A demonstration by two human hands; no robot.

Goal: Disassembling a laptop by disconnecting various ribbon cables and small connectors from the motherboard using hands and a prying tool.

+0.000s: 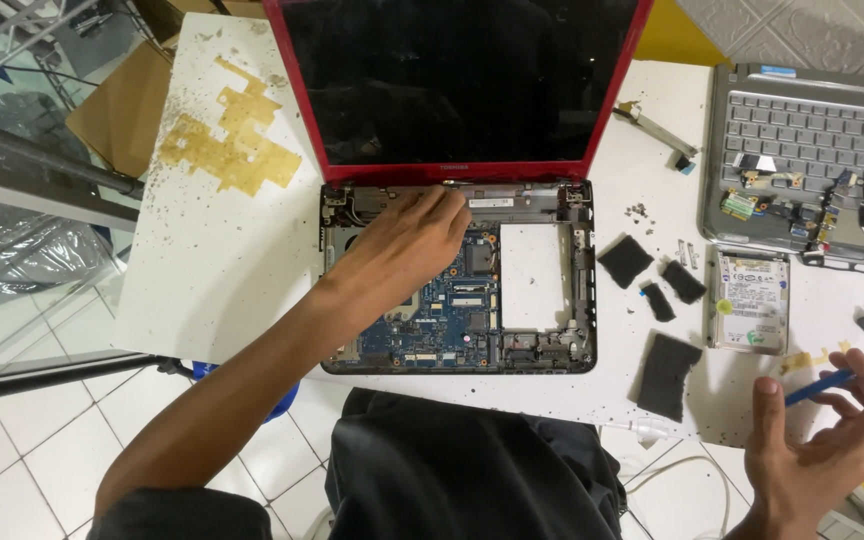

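Left hand (407,245) reaching, fingers curled, into opened red laptop (457,275) mid-counter (232,270) by the hinge, holding nothing visible; right hand (822,430) pinching blue tool (820,387) aside, kept ready near removed drive (749,300).

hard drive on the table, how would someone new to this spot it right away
Start at the opened red laptop in the middle of the white table, then look right, just below the silver laptop. The hard drive lies flat there: a silvery metal rectangle with a white label, unlike the dark foam pads beside it.
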